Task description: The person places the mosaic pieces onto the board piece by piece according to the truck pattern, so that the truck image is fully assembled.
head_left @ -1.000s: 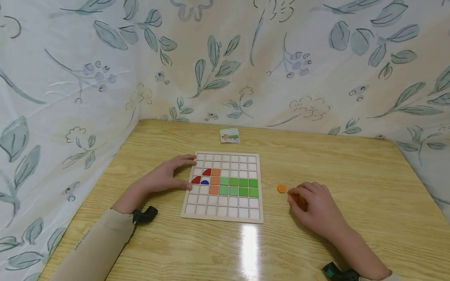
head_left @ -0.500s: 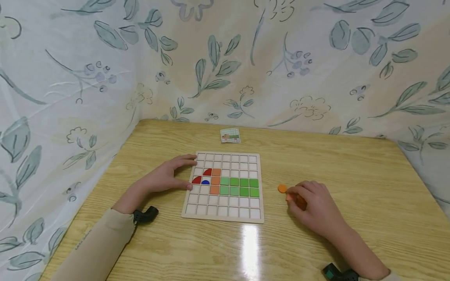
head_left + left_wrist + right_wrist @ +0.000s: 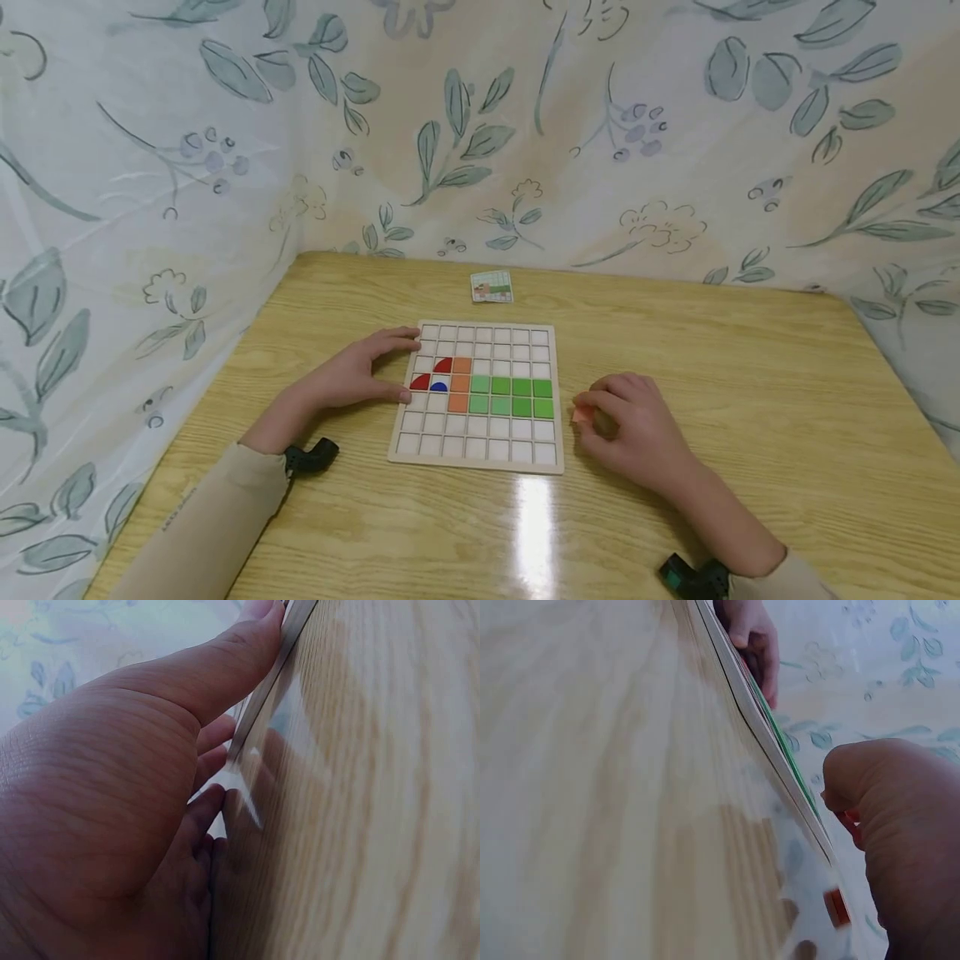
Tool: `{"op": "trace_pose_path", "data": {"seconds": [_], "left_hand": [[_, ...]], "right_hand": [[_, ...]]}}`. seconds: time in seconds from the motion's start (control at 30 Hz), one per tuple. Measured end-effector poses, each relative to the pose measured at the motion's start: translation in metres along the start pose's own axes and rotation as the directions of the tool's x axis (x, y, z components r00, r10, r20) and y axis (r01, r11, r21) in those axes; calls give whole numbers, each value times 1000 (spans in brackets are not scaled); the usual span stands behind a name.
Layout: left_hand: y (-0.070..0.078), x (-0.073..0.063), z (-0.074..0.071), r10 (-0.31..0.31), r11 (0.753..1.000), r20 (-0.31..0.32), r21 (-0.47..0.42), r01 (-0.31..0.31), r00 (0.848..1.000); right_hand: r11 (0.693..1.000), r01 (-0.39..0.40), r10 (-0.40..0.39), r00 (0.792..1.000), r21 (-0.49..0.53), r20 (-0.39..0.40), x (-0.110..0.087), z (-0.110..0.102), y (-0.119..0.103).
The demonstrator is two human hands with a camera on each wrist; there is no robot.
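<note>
A wooden grid board lies flat on the table. On it sit green squares, orange squares, two red quarter-circle pieces and a blue half-circle. My left hand rests at the board's left edge, thumb and fingers spread apart and touching the rim. Just off the board's right edge, thumb and forefinger of my right hand pinch an orange tile. In the right wrist view an orange-red piece shows under the curled fingers. The round orange disc cannot be seen in the head view.
A small picture card lies behind the board, printed with a coloured grid pattern. The wood-grain table ends at a floral cloth at the back and left. Dark wrist cameras sit at both cuffs.
My right hand has moved left toward the board with the orange tile between its fingers. The orange disc beside it has gone from sight. My left hand has stayed still.
</note>
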State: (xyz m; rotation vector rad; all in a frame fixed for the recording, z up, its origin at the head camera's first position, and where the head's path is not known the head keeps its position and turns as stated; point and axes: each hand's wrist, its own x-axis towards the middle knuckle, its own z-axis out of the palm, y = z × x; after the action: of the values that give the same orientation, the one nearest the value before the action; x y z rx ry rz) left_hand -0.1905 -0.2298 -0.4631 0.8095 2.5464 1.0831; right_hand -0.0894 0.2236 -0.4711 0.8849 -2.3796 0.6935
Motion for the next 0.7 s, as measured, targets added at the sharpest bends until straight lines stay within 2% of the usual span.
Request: {"op": "trace_pose_path", "data": {"seconds": [0.7], "left_hand": [[2,-1,0,-1,1000,-2,9,1,1000]], "right_hand": [[990,50,-59,996,135,66,60,54,-38]]}}
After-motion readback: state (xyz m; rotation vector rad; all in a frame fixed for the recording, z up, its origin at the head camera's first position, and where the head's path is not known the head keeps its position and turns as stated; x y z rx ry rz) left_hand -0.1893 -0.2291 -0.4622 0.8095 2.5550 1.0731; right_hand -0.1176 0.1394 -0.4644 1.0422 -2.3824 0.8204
